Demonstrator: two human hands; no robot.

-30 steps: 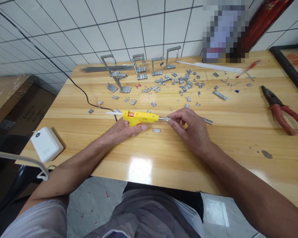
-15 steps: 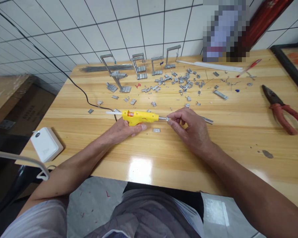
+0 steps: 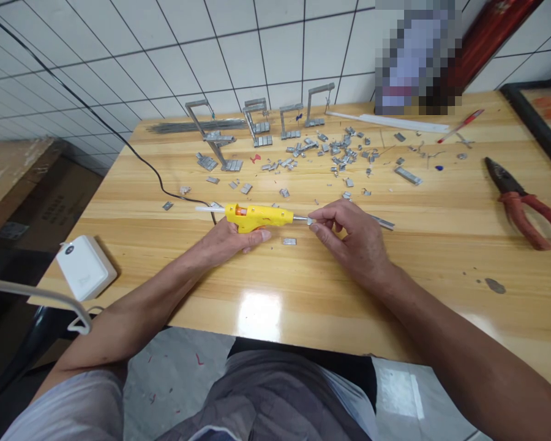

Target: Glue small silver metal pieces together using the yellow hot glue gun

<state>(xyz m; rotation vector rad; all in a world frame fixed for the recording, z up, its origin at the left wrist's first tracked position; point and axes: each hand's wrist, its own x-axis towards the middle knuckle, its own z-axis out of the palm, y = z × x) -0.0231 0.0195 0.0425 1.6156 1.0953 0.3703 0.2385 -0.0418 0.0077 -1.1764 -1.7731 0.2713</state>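
Note:
My left hand [image 3: 236, 239] is wrapped round a yellow hot glue gun [image 3: 261, 217], its nozzle facing right. A whitish glue stick [image 3: 209, 209] juts from the gun's back end. Between thumb and fingertips, my right hand [image 3: 349, 236] pinches a small grey metal piece [image 3: 310, 221] right at the nozzle tip; the fingers partly cover it. On the table just below the nozzle lies a small flat grey block [image 3: 289, 242]. A grey strip [image 3: 383, 222] shows behind my right hand.
Several grey hook-shaped stands [image 3: 319, 101] line the wall side, with scattered grey pieces [image 3: 344, 150] in front. Red-handled pliers [image 3: 518, 202] lie at right, a red pen [image 3: 461, 125] behind them. A white box-shaped device [image 3: 86, 267] sits at left; a black cable [image 3: 151, 165] runs to the glue gun.

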